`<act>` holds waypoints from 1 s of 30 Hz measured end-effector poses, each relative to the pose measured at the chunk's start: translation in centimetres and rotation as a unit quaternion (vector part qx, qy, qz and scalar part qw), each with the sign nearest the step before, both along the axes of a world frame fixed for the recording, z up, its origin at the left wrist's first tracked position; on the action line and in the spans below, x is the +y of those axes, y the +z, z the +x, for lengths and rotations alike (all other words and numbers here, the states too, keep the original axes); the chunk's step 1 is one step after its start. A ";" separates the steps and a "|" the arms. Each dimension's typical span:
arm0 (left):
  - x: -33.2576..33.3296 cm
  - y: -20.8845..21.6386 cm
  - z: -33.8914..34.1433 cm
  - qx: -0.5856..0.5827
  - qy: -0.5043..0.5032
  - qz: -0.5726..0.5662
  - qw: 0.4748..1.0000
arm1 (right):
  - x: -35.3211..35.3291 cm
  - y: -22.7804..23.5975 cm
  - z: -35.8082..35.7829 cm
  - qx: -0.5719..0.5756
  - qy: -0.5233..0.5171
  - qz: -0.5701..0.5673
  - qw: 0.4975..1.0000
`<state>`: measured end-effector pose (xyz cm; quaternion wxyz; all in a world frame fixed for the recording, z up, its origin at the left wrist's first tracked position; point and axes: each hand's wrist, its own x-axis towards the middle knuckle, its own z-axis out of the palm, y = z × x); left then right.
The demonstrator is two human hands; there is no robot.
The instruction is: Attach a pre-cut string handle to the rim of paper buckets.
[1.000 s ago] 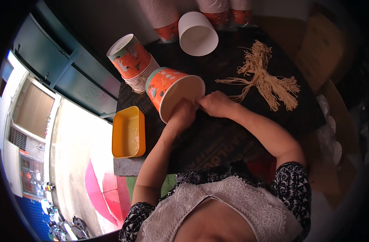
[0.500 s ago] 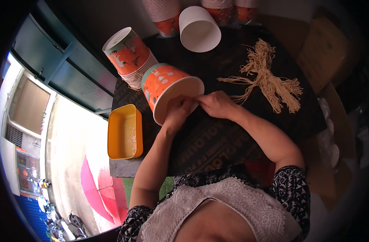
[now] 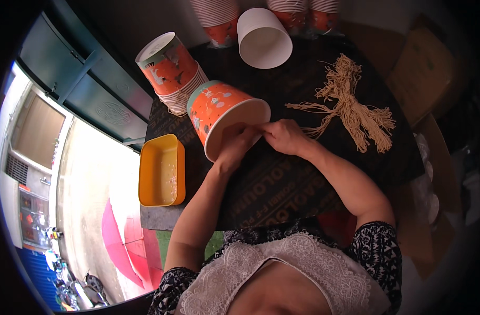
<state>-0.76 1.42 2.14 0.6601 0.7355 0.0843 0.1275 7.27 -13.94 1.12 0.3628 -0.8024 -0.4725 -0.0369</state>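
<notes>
An orange paper bucket [image 3: 217, 107] with a green base band and white rim lies tilted on its side, its mouth facing me. My left hand [image 3: 239, 142] reaches into the mouth, fingers bent against the inner wall near the right part of the rim. There, my right hand [image 3: 285, 136] pinches at the rim, its fingertips meeting the left fingers. Whether a thin cord lies between them is too small to tell. To the right lies a bundle of beige cords [image 3: 350, 105], several loose strands reaching toward my right hand.
Nested orange buckets [image 3: 169, 68] stand upside down at the left. A white bucket [image 3: 264, 39] lies at the back by more stacks [image 3: 219, 23]. A yellow tub [image 3: 162, 170] with small pale bits sits at the dark table's [image 3: 271, 191] left edge. Outside is a pink umbrella [image 3: 125, 244].
The view has shifted a little, so the table things appear slightly moved. Both hands keep nearly the same hold at the bucket's rim.
</notes>
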 end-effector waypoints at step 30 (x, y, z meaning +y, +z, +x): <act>0.0 -0.6 0.5 0.052 -0.086 0.128 0.987 | -1.1 0.6 -0.5 0.266 -0.013 0.124 0.956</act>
